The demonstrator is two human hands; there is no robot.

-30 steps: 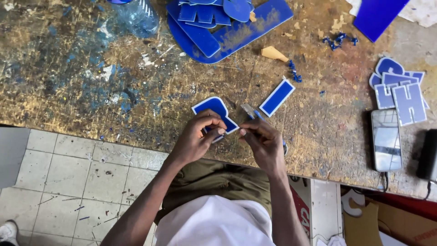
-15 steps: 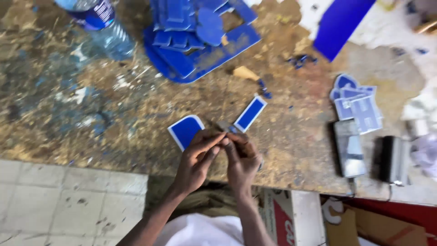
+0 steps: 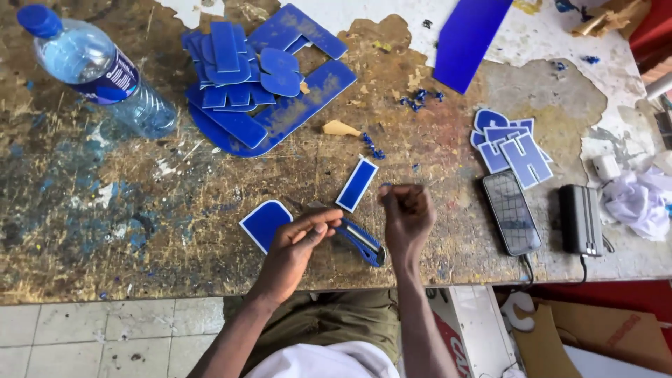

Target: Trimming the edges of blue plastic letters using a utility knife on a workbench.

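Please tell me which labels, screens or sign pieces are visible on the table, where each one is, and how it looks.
Water bottle, upper left: clear, blue cap, dark blue label band.
Phone, right of the hands: dark glossy screen, lying flat.
Sign letters, above the phone: blue with white edges, stacked.
Blue cutouts, top centre: a heap of flat pieces.

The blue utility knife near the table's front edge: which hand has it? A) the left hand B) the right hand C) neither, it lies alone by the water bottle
A: the left hand grips the blue utility knife, while the right hand is a closed fist beside it.
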